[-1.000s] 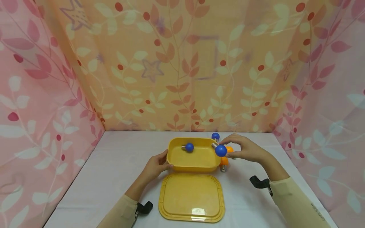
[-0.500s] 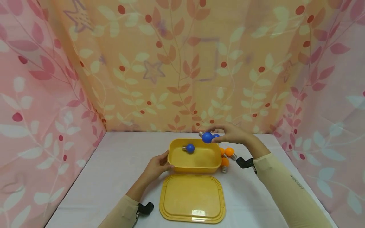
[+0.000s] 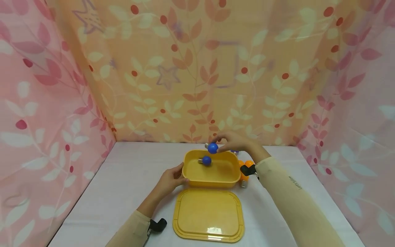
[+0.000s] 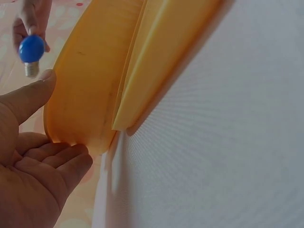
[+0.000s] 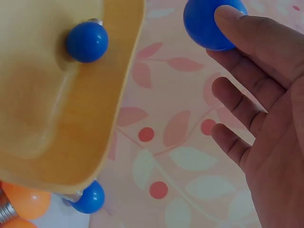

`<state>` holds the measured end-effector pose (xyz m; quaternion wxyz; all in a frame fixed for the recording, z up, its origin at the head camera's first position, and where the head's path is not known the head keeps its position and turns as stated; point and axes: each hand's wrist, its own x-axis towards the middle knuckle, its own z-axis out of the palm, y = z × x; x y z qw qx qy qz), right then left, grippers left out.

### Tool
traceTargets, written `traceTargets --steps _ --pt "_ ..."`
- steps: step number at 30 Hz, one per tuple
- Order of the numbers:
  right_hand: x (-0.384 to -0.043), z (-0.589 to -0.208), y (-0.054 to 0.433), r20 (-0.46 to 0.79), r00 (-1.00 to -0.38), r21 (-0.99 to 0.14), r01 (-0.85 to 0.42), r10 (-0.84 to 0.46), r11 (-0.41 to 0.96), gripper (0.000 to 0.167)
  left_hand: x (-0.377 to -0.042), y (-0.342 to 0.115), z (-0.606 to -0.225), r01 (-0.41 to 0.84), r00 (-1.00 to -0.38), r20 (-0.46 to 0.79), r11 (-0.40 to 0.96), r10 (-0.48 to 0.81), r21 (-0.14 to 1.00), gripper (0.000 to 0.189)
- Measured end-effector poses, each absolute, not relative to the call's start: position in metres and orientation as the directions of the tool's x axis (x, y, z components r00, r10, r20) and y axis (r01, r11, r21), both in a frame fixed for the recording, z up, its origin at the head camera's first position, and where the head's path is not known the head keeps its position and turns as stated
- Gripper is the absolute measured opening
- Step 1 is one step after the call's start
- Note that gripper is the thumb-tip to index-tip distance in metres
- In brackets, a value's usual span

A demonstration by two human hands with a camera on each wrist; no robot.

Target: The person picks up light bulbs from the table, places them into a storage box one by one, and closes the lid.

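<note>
In the head view a yellow plastic box (image 3: 214,184) sits on the white table. My left hand (image 3: 168,181) holds its left end, thumb and fingers (image 4: 71,156) against the wall and corner. A blue light bulb (image 3: 213,148) with a silver screw base is pinched between thumb and fingers of my right hand (image 3: 234,141), above the box's back rim. Inside the box lies another blue bulb (image 3: 206,160), base toward the left. The right wrist view shows the held bulb's round blue globe (image 5: 209,23) under my thumb; its base is out of sight there.
A flat yellow lid (image 3: 208,214) lies in front of the box. Several orange bulbs (image 3: 249,164) lie by the box's right end, partly behind my right wrist. Another blue bulb (image 3: 235,152) is mostly hidden behind the right hand. Floral cloth walls (image 3: 197,68) surround the table.
My right hand, holding the blue bulb, has moved left from the box's right end to above its back rim. The left hand keeps its place on the box.
</note>
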<state>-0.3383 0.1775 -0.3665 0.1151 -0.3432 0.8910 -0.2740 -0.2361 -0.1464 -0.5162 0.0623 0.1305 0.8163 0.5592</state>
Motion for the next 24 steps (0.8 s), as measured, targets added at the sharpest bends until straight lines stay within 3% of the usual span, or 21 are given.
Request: traceTargets --steps 6,24 --pt "-0.348 -0.385 0.162 -0.086 -0.724 -0.578 -0.523 -0.684 0.626 0.033 -0.236 -0.146 -0.516 0.157 -0.955 0.052 0.348 0.291 0.924 0.086" --pt "-0.365 -0.428 0.112 -0.137 -0.655 -0.517 -0.593 -0.743 0.618 0.032 -0.236 -0.147 -0.515 0.146 -0.955 0.040 0.348 0.294 0.926 0.088"
